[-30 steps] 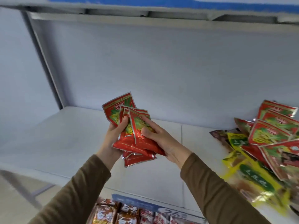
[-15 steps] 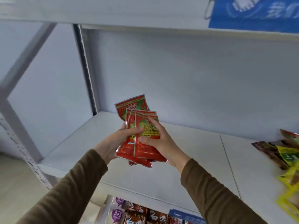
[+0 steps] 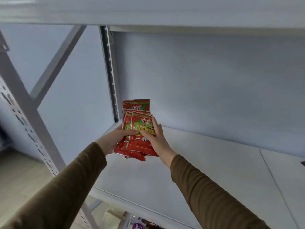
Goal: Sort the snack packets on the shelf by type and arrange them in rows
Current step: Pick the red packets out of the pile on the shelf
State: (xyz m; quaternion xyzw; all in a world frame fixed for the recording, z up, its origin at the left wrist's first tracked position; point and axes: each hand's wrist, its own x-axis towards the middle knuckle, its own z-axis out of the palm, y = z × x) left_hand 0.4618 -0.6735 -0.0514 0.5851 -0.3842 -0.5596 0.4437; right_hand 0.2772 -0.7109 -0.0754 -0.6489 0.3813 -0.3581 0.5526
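Far left: a grey perforated upright (image 3: 24, 113) and a diagonal brace (image 3: 57, 61) of the rack frame. Further in, a slotted rear post (image 3: 110, 71) at the left back corner of the white shelf (image 3: 206, 171).

Left hand (image 3: 113, 139), brown sleeve (image 3: 66, 187) behind it, gripping a bunch of red snack packets (image 3: 140, 129) from the left side, thumb laid across the front, fingers hidden behind. Packets fanned and overlapping, long axis running up and away from the camera, close to upright and tipped a little back; printed top edges with the red logo pointing up toward the back wall, plain red bottom ends pointing down toward the wrists. Bunch held above the shelf near its left rear corner, just right of the slotted post; whether the lower ends touch the board cannot be told.

Right hand (image 3: 156, 139) clamped on the same bunch from the right, thumb pressed on the front packet, fingers wrapped around the right edge. Both hands close together, thumbs nearly meeting on the front face.

Far right edge: a sliver of a dark packet (image 3: 303, 163) lying on the shelf.
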